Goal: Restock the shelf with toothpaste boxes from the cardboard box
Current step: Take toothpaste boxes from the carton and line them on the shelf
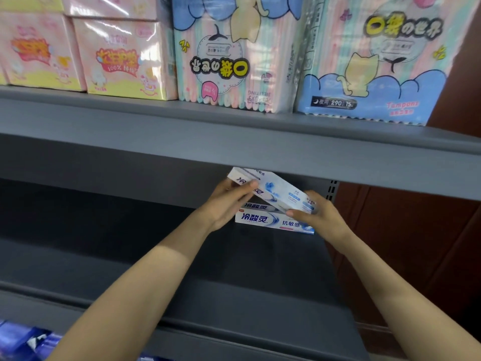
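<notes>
My left hand (230, 201) and right hand (316, 213) clamp the tilted toothpaste box (276, 190) by its ends — long axis slanting above the shelved stack (273, 221).

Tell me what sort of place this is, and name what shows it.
Most likely a shop aisle. Grey metal shelving carries rows of packaged hygiene goods above, and both hands, left hand and right hand, hold a toothpaste box over stacked toothpaste boxes below.
</notes>
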`<state>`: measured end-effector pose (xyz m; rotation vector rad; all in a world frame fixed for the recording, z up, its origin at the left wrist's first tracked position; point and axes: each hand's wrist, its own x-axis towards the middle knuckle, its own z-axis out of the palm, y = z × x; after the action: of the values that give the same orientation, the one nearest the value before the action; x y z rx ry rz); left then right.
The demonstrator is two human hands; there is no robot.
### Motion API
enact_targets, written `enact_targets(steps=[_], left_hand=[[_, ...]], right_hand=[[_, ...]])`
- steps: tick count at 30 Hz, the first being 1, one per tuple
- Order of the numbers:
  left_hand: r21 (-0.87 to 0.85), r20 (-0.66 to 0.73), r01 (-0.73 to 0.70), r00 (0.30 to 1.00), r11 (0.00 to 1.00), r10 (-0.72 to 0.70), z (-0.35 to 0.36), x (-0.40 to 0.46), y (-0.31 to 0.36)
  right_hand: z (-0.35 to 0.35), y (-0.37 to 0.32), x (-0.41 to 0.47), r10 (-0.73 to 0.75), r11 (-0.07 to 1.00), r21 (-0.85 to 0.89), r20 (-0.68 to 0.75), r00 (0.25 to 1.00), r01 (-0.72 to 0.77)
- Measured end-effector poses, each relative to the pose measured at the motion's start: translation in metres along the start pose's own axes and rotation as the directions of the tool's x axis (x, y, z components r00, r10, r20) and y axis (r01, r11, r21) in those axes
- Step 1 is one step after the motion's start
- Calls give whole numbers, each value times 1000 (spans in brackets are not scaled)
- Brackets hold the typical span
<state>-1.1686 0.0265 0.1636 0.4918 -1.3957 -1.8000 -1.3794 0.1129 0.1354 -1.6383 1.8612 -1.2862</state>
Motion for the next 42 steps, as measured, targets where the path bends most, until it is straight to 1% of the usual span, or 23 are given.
enact_targets(steps=[2,4,6,7,9,11,12,14,17,21,22,24,26,28,30,31,32,34,35,37,39,40,42], left_hand=[[131,97,20,995,991,-33,4,1,-6],[256,78,8,996,967,-29,8,1,-10],[384,27,-46,999,922,38,12,-1,-9],[484,38,-95,995,870,87,14,-3,-8],[703,128,-215,976,678,177,18,-4,-7],[869,192,-272,955,414,224,20,-5,-8],[913,213,-275,951,300,225,19,-4,-9],[956,231,-259,954,140,191,17,-2,-13],[967,255,-253,950,-35,183,17,-1,-20],[973,195,-175,972,-151,132,8,0,-25],[978,156,-138,982,-156,109,3,-1,-25],[990,101,-93,992,-106,77,-4,-2,-23],[994,90,-83,992,-73,93,0,-4,-22],[991,91,-76,986,-113,138,14,-6,-23],[985,104,-84,986,-148,131,29,-8,-28],[989,96,-84,990,-124,100,34,-9,-29],[995,80,-76,995,-71,61,36,-9,-29],[996,62,-64,998,59,23,31,-8,-29],[991,60,-66,997,117,51,25,-8,-29],[969,26,-72,981,238,191,12,-6,-32],[914,-36,-99,946,393,322,5,-7,-32],[881,-55,-117,937,458,346,2,-7,-31],[840,-63,-129,942,527,330,-2,-8,-29]], right_hand=[[6,-9,-1,28,990,132,92,995,-40],[9,-16,-2,37,989,135,211,977,-66],[8,-20,-3,33,991,110,317,948,-71],[6,-22,-3,22,986,149,344,939,-77],[0,-25,-4,15,919,367,336,942,-146],[-7,-30,-6,31,800,558,328,944,-220],[-10,-32,-7,46,766,595,327,944,-244],[-9,-32,-9,107,756,608,253,962,-244],[-1,-24,-12,184,793,576,83,979,-198],[0,-10,-19,202,737,651,45,978,-182],[-2,-7,-21,200,723,668,43,979,-177],[-2,-2,-24,189,690,706,38,981,-160],[4,0,-24,195,630,768,-12,981,-116],[14,-5,-23,199,584,808,-45,979,-81],[25,-12,-22,212,599,793,-20,977,-114],[28,-15,-21,234,611,779,-9,972,-140],[30,-19,-21,261,617,769,-2,965,-165],[29,-23,-19,299,690,698,-34,954,-191],[27,-24,-17,290,759,623,-63,955,-189],[21,-28,-14,195,895,423,-80,978,-144],[13,-36,-8,57,990,131,-58,997,-49],[9,-41,-4,-4,999,-46,-20,1000,3],[7,-47,0,-49,947,-314,81,996,72]])
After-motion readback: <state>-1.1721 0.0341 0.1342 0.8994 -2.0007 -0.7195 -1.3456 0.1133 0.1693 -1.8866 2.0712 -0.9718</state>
